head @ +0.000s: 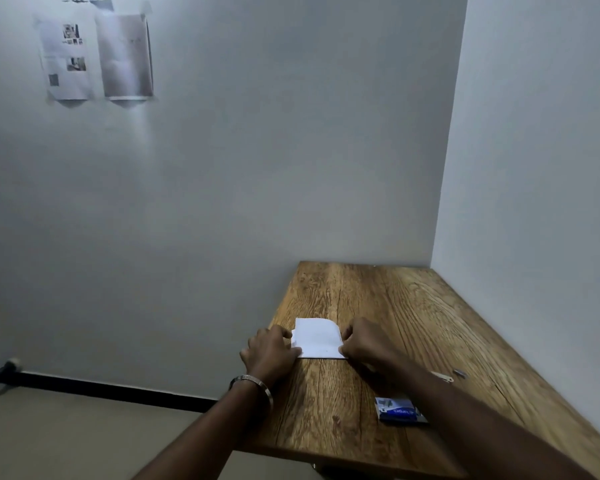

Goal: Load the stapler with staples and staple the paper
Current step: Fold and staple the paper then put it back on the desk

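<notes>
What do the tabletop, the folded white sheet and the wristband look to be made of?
Tabletop: wood or wood-look laminate, with brown grain lines and a slight sheen.
Folded white sheet: thin matte paper, one corner curling.
Wristband: likely metal, a silvery, shiny rigid ring.

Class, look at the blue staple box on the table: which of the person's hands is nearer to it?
Right. The right hand pinches the paper's right edge, beyond the staple box and slightly left of it; the left hand holds the paper's left edge, farther away.
</notes>
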`<action>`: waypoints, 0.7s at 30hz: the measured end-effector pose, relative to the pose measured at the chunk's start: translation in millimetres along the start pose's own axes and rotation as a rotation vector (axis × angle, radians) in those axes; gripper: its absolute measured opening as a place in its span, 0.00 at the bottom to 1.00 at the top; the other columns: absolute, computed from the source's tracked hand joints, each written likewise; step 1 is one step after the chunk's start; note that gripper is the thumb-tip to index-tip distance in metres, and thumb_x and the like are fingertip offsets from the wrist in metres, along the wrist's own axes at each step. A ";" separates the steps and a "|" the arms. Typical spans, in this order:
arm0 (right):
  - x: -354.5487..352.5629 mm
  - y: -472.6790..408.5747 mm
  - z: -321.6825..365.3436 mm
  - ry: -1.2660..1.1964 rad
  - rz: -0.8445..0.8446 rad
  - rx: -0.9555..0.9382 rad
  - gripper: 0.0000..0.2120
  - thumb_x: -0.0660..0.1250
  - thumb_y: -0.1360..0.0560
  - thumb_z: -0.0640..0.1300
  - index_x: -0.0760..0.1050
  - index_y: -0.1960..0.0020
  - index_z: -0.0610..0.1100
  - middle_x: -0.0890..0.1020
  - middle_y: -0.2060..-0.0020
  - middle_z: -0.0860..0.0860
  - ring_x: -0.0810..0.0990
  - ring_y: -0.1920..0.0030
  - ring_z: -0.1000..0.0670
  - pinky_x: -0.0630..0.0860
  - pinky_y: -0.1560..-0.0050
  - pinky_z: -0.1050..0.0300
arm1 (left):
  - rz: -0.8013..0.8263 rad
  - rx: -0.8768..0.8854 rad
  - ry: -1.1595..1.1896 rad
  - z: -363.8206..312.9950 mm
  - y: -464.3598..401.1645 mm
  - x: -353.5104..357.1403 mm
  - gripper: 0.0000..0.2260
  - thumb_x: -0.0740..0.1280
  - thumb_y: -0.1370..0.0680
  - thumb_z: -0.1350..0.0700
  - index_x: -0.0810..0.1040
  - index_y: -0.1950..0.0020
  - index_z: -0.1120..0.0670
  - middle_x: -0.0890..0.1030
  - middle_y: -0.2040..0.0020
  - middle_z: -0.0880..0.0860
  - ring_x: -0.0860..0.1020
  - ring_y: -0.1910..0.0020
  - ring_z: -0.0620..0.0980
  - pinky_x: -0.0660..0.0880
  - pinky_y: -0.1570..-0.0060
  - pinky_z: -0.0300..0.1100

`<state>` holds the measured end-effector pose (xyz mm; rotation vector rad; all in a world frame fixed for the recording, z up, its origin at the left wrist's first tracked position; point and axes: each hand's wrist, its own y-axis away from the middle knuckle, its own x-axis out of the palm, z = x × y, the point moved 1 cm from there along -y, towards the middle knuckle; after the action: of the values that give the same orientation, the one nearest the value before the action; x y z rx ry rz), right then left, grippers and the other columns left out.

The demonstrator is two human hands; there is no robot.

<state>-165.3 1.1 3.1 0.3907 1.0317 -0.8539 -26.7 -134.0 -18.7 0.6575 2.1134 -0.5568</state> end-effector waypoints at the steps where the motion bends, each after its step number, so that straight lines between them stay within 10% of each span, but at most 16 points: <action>1: -0.2 0.5 1.2 0.024 -0.005 0.004 0.08 0.73 0.29 0.39 0.80 0.50 0.40 0.84 0.56 0.46 0.83 0.55 0.49 0.80 0.55 0.52 | -0.001 0.002 -0.001 0.3 0.2 0.2 0.19 0.69 0.26 0.42 0.75 0.36 0.43 0.75 0.37 0.49 0.71 0.36 0.52 0.66 0.40 0.51; 21: -10.9 2.1 8.0 -0.221 0.093 0.254 0.11 0.72 0.24 0.38 0.76 0.46 0.34 0.86 0.57 0.40 0.87 0.60 0.47 0.83 0.59 0.54 | -0.013 0.018 -0.006 2.3 0.5 3.1 0.19 0.69 0.26 0.42 0.73 0.36 0.44 0.74 0.37 0.50 0.71 0.36 0.52 0.66 0.38 0.51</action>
<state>-161.6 2.0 16.2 0.5417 0.6978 -0.9244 -26.7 -134.2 -22.6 0.6522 2.1109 -0.5849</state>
